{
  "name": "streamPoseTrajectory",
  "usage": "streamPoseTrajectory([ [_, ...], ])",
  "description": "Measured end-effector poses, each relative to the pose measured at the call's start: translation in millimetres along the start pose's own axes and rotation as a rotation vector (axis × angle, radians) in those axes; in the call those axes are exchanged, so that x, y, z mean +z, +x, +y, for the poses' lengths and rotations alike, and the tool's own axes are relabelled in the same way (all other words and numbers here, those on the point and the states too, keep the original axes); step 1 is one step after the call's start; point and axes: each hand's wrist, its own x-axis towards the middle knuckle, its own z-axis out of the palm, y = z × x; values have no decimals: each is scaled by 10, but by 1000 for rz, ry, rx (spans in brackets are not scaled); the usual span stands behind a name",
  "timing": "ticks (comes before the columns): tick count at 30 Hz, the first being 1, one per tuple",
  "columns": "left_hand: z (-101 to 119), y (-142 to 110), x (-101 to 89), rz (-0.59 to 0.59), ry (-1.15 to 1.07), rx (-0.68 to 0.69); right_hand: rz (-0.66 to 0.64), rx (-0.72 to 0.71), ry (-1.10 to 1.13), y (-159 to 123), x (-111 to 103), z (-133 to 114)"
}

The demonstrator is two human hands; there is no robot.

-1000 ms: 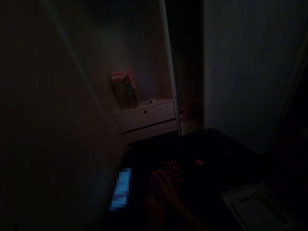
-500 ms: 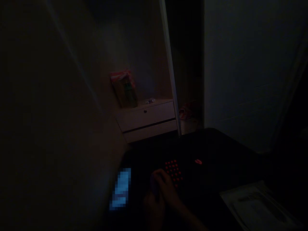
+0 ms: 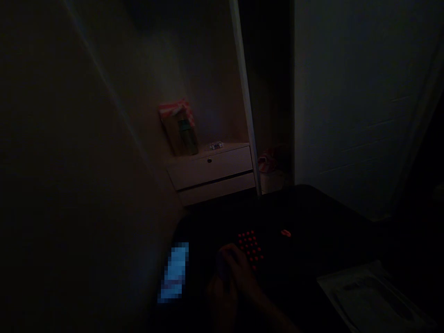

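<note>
The scene is very dark, so the hands show only as dim shapes. My left hand (image 3: 222,296) is low in the middle of the view, its fingers closed around the lower part of a small dark purplish object (image 3: 222,266). Bent over the top of that object, my right hand (image 3: 239,263) is closed too and touches it. What kind of thing it is cannot be made out. Just beyond my right hand lies a group of several red dots (image 3: 250,245) in rows on the black surface. A small red piece (image 3: 286,233) lies farther right.
A glowing blurred screen (image 3: 174,273) lies at the left. At the lower right is a flat pale packet (image 3: 371,296). Behind stands a drawer unit (image 3: 215,173) bearing a bottle (image 3: 187,136), a red-and-white bag (image 3: 173,108) and a small pale item (image 3: 217,145).
Both hands stay in almost the same place around the object. The far wall and the bottle look slightly lighter, while the hands look a little dimmer.
</note>
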Motion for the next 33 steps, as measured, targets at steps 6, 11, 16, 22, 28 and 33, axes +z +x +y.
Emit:
streamPoseTrajectory([
  [6, -87, -12, 54, 32, 34, 32, 12, 12, -11, 5, 3, 1],
  [11, -106, -11, 63, 14, 38, 26, -4, -6, -8, 15, -3, 25],
  [16, -97, -6, 54, 15, 14, 29, -3, -6, -6, 13, 2, 0],
  [22, -104, -15, 61, 9, 37, 17, -12, -13, 1, 6, -1, -9],
  [28, -102, -16, 63, 12, 40, 19, -4, -7, 4, -1, 0, -14],
  [33, -113, -21, 51, -45, 46, -31, -2, 0, 10, 2, 0, -12],
])
